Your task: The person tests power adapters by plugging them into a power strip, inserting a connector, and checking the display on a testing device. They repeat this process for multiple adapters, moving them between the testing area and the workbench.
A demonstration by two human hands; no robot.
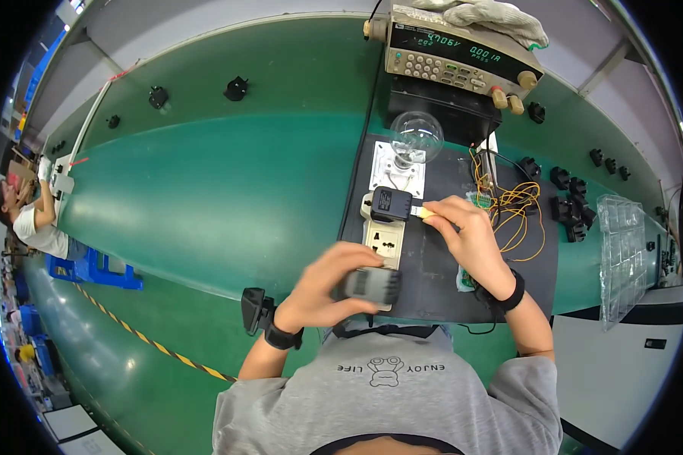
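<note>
My left hand (328, 284), smeared a little by motion, grips a black power adapter (373, 287) over the near end of a white power strip (385, 236). Another black adapter (391, 203) sits on the strip farther from me. My right hand (472, 236) pinches a small yellow-and-white plug (423, 212) between thumb and fingers, right at that adapter's right side. Whether the plug is fully in cannot be made out. Just beyond the strip, a clear glass bulb (417, 136) stands on a white square base (387, 171).
An electronic test instrument (463, 57) with a lit display stands at the back, gloves (501, 21) on top. Loose yellow wires (520, 205) lie right of my right hand. Several black adapters (573, 201) and a clear plastic tray (622, 250) are farther right. A co-worker (42, 220) sits far left.
</note>
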